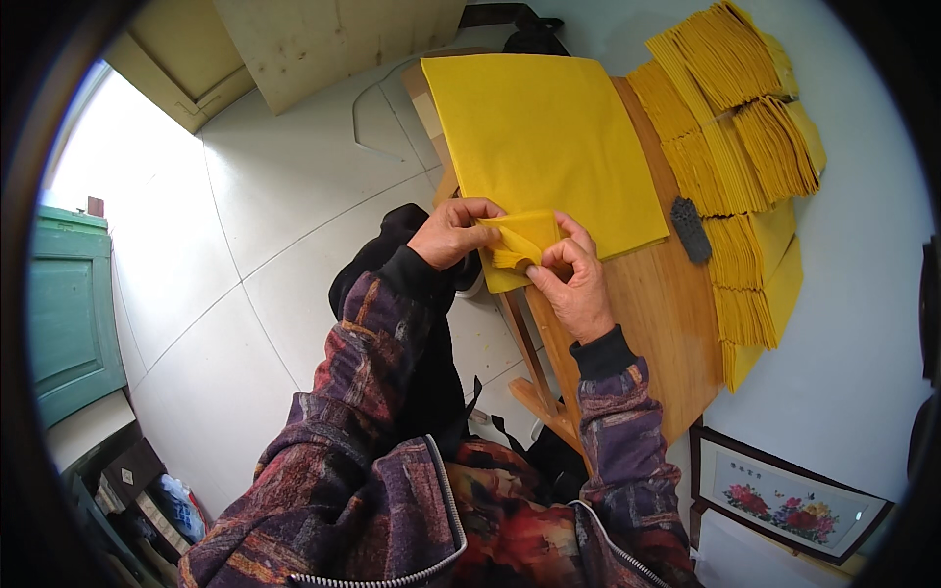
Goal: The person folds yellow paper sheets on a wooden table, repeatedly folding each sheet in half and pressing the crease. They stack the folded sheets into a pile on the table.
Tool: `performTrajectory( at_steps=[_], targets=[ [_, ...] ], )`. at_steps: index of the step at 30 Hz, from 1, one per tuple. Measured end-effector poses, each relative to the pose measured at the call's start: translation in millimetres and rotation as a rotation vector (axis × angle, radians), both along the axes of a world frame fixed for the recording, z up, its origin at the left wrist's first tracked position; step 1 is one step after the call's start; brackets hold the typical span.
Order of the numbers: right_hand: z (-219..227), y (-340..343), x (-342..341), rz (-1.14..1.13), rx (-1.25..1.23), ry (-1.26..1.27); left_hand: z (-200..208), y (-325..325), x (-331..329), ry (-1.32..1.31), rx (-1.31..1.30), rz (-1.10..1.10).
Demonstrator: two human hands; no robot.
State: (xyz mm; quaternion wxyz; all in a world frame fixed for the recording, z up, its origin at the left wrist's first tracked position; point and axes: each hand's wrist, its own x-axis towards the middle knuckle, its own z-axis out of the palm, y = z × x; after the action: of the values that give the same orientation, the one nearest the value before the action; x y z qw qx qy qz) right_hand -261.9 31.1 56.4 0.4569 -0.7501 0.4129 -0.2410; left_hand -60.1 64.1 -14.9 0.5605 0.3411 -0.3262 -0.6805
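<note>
Between my two hands is a small folded piece of thin yellow sheet (517, 243), with layered edges showing in its middle. My left hand (453, 233) pinches its left side between thumb and fingers. On the right, my right hand (573, 276) grips the other side, thumb at the near edge and fingers behind. Just beyond the hands, a flat stack of large yellow sheets (549, 147) lies on the wooden table (657, 333). The held piece overlaps the stack's near edge. Whether the sheets are paper or cloth I cannot tell.
Piles of folded yellow bundles (725, 147) lean along the wall at the table's right. A dark grey knobbly object (691, 229) lies beside the stack. A framed flower picture (784, 495) stands low right. At the left are a green cabinet (74, 304) and the tiled floor (196, 314).
</note>
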Motion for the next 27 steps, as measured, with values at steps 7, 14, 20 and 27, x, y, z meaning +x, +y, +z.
performTrajectory(
  at_steps=[7,14,20,27],
  targets=[
    [1.8,2.2,1.1,-0.017,0.009,0.001,0.7,0.2,-0.4,0.014,-0.004,-0.004],
    [-2.5,1.9,0.3,-0.001,-0.039,0.006,1.7,0.1,-0.9,0.031,0.008,-0.010],
    [-4.3,-1.1,-2.6,0.005,-0.125,0.022,3.2,0.7,-1.5,0.031,0.009,0.000],
    [-8.6,-1.1,-1.2,-0.004,-0.201,0.043,2.2,0.5,-1.5,0.036,0.017,0.001]
  ],
)
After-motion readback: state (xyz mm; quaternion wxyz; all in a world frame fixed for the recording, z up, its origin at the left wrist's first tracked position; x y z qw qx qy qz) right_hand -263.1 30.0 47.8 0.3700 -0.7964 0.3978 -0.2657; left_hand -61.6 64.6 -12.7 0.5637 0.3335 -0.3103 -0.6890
